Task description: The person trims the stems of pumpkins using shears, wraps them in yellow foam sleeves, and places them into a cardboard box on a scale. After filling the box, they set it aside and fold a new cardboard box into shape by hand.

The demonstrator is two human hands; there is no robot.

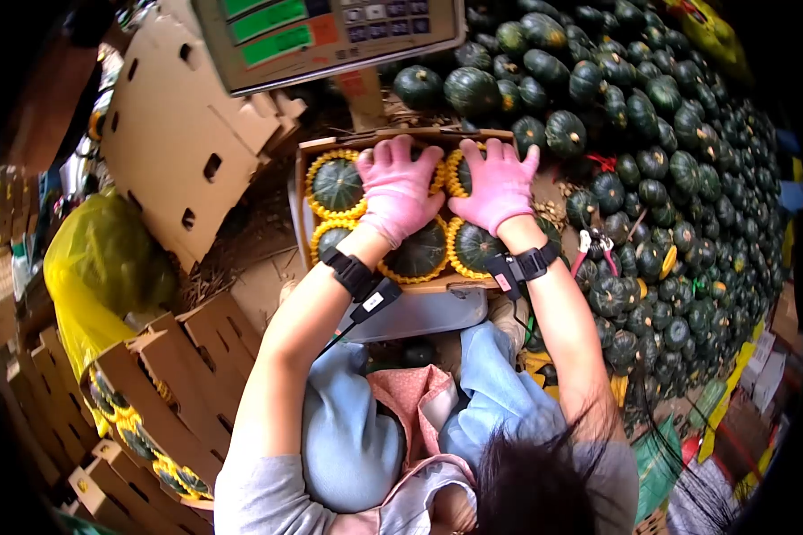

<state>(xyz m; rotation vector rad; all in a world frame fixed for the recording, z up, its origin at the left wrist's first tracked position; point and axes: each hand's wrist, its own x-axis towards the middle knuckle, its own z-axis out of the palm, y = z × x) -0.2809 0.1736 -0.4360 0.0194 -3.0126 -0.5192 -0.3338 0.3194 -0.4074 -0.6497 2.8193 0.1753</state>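
Observation:
A cardboard box [437, 286] holds several dark green squashes, each ringed by a yellow foam net. My left hand [400, 189], in a pink glove, lies with spread fingers over the upper middle squash. My right hand [497, 185], gloved alike, rests with fingers apart on the upper right squash. The upper left squash [337, 185] shows beside my left hand. Below the hands are the lower middle squash [417, 250] and the lower right squash [477, 245]. Under the box is a grey scale platform [415, 316].
A scale display [330, 40] stands beyond the box. A large heap of squashes [678, 169] fills the right side, with red-handled clippers [595, 250] on it. Flattened cardboard [174, 125], a yellow bag [107, 267] and packed boxes [165, 392] are on the left.

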